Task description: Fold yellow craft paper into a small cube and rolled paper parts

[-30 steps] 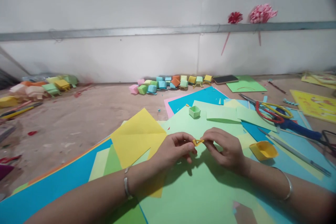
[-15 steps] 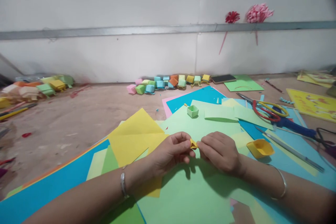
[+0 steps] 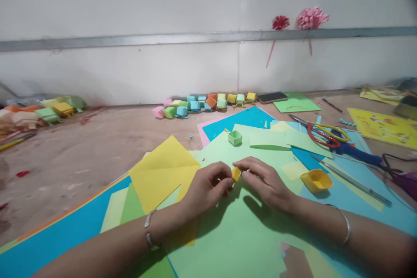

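A tiny folded orange-yellow paper piece (image 3: 236, 173) is pinched between both hands, just above a large light green sheet (image 3: 228, 239). My left hand (image 3: 208, 186) curls round its left side with thumb and fingers closed on it. From the right, my right hand (image 3: 265, 182) grips the same piece with its fingertips. A folded yellow sheet (image 3: 163, 171) lies just left of my left hand. To the right of my right hand stands a small yellow paper cup (image 3: 316, 180), and a small green paper box (image 3: 235, 137) sits beyond the hands.
Blue, green and pink sheets overlap under the hands. Scissors (image 3: 322, 134) with red and yellow handles, a blue-handled tool (image 3: 356, 154) and a long rod (image 3: 352, 182) lie at right. A row of small paper boxes (image 3: 205, 102) and a phone (image 3: 275, 97) sit by the wall.
The paper piece went from an open triangular loop to a compact fold pressed between both hands. The view has shifted a little to the right and the hands sit slightly higher.
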Tool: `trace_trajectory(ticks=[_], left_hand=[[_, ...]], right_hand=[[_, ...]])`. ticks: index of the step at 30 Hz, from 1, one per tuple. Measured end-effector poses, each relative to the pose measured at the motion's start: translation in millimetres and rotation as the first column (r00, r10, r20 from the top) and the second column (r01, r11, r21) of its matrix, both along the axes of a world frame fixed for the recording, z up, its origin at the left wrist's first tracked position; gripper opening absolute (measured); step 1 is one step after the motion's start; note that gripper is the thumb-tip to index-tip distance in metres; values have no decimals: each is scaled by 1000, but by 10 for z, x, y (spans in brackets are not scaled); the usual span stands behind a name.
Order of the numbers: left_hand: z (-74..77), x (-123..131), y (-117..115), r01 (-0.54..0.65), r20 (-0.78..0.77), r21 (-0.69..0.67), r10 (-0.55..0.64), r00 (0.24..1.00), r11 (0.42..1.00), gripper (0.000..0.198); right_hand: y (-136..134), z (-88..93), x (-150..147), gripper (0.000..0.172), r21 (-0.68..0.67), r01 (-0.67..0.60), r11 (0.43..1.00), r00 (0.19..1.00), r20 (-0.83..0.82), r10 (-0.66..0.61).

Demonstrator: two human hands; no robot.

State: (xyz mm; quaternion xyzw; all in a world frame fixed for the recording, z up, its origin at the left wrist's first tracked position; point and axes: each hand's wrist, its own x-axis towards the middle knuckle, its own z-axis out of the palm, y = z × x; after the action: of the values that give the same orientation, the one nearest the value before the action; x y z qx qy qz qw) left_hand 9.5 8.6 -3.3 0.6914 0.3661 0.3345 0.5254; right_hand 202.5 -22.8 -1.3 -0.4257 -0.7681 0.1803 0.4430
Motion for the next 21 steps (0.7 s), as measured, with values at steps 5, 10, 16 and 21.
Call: trace_trajectory(ticks=[5,10,16,21], left_hand=[[-133,-53,6,71,-215,581,69,974,811,14],[-146,-59,17,115,-322,606,110,940,787,10],[-25,-45,44,121,-284,683,109,953,721,15],[-53,-42,49,169,-267,634,9,964,755,12]], right_hand=[[15,-13,-18,12,-126,-17,992,991,-131,1],[-6,-11,-1,11,-151,-45,988,986,-168,19],[30,24,40,6,-361,-46,931,943,-324,-79],[78,-8,39,8,-473,-67,878,934,-339,-112]])
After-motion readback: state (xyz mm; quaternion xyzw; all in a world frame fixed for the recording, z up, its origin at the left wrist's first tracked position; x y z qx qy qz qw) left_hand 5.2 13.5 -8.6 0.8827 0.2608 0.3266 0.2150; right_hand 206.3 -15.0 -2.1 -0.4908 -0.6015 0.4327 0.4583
